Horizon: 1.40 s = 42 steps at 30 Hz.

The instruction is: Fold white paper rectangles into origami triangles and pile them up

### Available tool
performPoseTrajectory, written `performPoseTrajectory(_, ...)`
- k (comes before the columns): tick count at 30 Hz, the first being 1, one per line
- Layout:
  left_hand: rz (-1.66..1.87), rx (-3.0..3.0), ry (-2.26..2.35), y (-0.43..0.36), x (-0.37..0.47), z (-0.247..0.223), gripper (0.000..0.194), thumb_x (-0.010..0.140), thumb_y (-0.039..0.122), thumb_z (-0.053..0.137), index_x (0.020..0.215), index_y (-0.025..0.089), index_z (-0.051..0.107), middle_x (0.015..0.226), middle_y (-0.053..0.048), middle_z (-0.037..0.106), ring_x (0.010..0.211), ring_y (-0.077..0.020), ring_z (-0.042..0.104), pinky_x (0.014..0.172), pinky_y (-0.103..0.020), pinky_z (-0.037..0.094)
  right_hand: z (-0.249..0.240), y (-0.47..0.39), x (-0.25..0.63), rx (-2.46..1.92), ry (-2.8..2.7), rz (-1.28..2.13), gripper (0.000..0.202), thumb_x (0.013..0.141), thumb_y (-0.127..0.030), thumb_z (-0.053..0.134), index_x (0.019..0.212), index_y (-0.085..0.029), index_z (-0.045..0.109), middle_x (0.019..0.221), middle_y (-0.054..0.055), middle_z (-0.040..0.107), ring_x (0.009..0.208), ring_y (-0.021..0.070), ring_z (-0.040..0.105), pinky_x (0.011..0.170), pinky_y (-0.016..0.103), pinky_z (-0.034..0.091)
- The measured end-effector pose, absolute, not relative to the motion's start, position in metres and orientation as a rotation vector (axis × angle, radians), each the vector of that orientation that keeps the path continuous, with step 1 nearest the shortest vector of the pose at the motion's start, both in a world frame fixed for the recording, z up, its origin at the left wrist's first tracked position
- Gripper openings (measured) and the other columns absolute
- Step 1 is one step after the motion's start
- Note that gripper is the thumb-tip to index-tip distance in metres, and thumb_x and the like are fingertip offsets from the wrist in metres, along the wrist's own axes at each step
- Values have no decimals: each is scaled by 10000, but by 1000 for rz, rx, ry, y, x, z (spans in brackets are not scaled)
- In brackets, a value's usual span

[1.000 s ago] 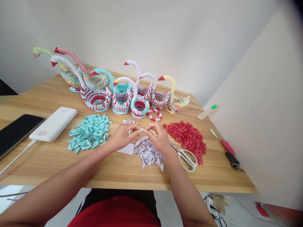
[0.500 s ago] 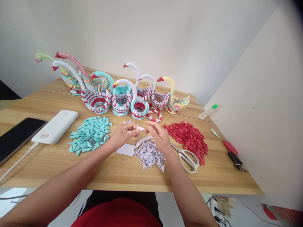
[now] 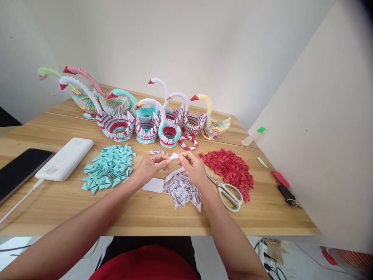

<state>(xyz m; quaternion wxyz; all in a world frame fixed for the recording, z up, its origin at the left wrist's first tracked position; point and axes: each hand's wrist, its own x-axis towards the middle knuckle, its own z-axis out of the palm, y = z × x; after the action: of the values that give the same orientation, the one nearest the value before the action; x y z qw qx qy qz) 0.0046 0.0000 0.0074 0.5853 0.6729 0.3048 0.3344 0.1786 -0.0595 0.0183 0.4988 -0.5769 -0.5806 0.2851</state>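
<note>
Between my two hands is a small white folded paper piece (image 3: 174, 156), its pointed top showing above my fingers. My left hand (image 3: 153, 166) pinches its left side, and my right hand (image 3: 192, 166) pinches the right side. Below them lies a pile of white folded paper triangles (image 3: 183, 191), with a curved white strip of joined pieces (image 3: 174, 174) along its upper left. A flat white paper sheet (image 3: 154, 185) rests under my left wrist. Just behind my hands is a smaller bunch of white pieces (image 3: 157, 151).
Teal triangles (image 3: 109, 167) lie left, red triangles (image 3: 229, 171) right, beside scissors (image 3: 230, 196). Several paper swans (image 3: 118, 126) and a red-white ring (image 3: 188, 143) stand behind. A power bank (image 3: 65, 159) and phone (image 3: 23, 173) are at left; a glue tube (image 3: 253, 137) and keys (image 3: 288, 195) at right.
My right fingers have curled in from a more outstretched pose and now pinch the white paper, which shows as a raised point between my hands. The view has shifted slightly.
</note>
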Motion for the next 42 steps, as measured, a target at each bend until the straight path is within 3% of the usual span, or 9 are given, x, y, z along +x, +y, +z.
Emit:
performPoseTrajectory(10, 809, 1626, 758, -1, 2, 11, 230, 837, 325, 573, 681, 164, 624, 682, -8, 624, 675, -124, 539, 688, -257, 420, 18, -59, 178, -1320, -1334, 917, 210, 830, -387, 595, 901, -202, 666, 820, 19, 688, 747, 153, 635, 713, 291, 506)
performPoseTrajectory(25, 808, 1632, 768, -4, 6, 11, 193, 817, 325, 582, 741, 155, 633, 700, -8, 621, 659, -125, 525, 666, -258, 412, 16, -60, 176, -1408, -1416, 803, 260, 836, -399, 577, 690, -185, 592, 609, -29, 546, 544, 101, 461, 518, 235, 353)
performPoseTrajectory(33, 847, 1504, 731, -8, 8, 14, 233, 805, 345, 586, 674, 153, 572, 643, 3, 575, 622, -116, 507, 638, -249, 408, 18, -60, 172, -1301, -1284, 940, 285, 826, -459, 588, 752, -185, 625, 693, -1, 614, 656, 131, 558, 630, 254, 447)
performPoseTrajectory(42, 840, 1589, 752, -10, 8, 12, 254, 819, 351, 562, 659, 154, 552, 620, 8, 544, 600, -112, 480, 609, -244, 386, 14, -61, 173, -1377, -1409, 775, 285, 856, -440, 555, 720, -191, 579, 633, -30, 533, 577, 107, 485, 551, 239, 380)
